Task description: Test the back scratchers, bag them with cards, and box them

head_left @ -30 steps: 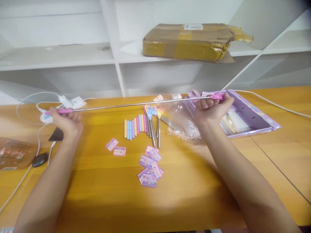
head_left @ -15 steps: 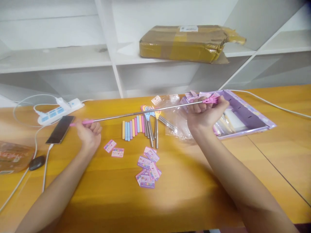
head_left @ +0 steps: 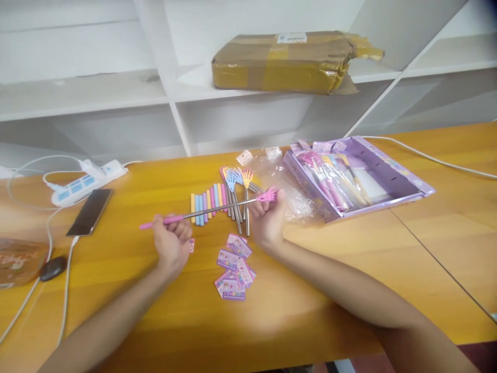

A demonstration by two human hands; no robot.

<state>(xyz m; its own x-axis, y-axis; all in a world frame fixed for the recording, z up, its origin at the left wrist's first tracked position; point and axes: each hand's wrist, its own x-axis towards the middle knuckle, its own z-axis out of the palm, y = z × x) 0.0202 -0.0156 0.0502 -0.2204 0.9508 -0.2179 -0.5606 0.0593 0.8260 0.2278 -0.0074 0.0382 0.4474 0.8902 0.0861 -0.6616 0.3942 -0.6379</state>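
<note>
A telescopic back scratcher with a steel rod spans the space between my hands, tilted slightly up to the right. My left hand is closed around its pink handle. The fingers of my right hand grip it at the pink claw head. Behind the rod lie a row of pastel handles and several steel rods with coloured claw heads. Purple printed cards lie in a loose pile nearer me. A small card is partly hidden by my left hand.
A purple box with bagged scratchers stands at the right, beside clear plastic bags. At the left are a phone, a power strip, cables and a black mouse. A taped carton rests on the shelf.
My hands have come closer together, and the scratcher between them is now much shorter. My right hand has moved left, away from the purple box; my left hand has moved right.
</note>
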